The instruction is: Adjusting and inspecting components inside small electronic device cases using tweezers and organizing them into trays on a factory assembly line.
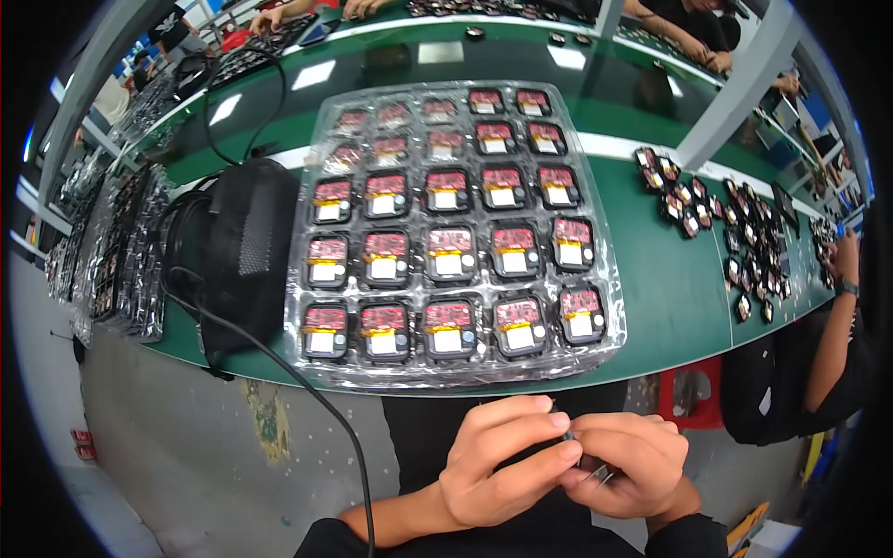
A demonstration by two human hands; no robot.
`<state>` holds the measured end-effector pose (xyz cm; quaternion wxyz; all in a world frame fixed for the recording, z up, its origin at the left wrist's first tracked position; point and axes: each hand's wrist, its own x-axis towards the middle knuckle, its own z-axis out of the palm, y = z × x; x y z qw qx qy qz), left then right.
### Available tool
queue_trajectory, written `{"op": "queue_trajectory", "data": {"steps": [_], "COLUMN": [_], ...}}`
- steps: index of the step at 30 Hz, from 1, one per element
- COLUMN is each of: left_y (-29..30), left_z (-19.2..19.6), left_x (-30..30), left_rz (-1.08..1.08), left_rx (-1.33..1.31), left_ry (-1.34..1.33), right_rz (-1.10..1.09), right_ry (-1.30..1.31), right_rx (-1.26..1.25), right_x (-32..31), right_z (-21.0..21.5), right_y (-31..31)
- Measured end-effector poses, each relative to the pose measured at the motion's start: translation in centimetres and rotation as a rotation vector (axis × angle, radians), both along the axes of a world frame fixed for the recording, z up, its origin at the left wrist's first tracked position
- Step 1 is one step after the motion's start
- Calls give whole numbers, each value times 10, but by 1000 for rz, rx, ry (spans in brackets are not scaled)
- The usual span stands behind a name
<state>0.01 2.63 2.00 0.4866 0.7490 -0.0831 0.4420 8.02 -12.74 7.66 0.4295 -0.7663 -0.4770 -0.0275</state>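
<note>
Both hands meet just off the near edge of the green surface [665,302]: the left hand [507,460] and right hand [628,460] pinch a small dark piece [569,435] between bent fingertips. It is not set in the clear plastic tray [605,279] at that edge. There, nineteen black square-framed units with red faces [450,253] show plainly; six toward the tray's far left corner look hazy, perhaps showing through vacant pockets, so how many remain is uncertain. Fingers hide most of the held piece, including its face.
</note>
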Motion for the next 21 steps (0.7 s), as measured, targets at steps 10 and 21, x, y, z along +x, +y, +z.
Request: {"op": "queue_trajectory", "data": {"steps": [10, 21], "left_y": [42, 43], "left_z": [6, 9], "left_x": [0, 2], "left_rz": [316, 301], "left_rx": [345, 326], "left_ry": [98, 133], "right_rz": [-54, -41], "right_ry": [-360, -377], "right_rx": [125, -506], "right_x": [111, 156], "right_z": [32, 43], "right_y": [115, 185]}}
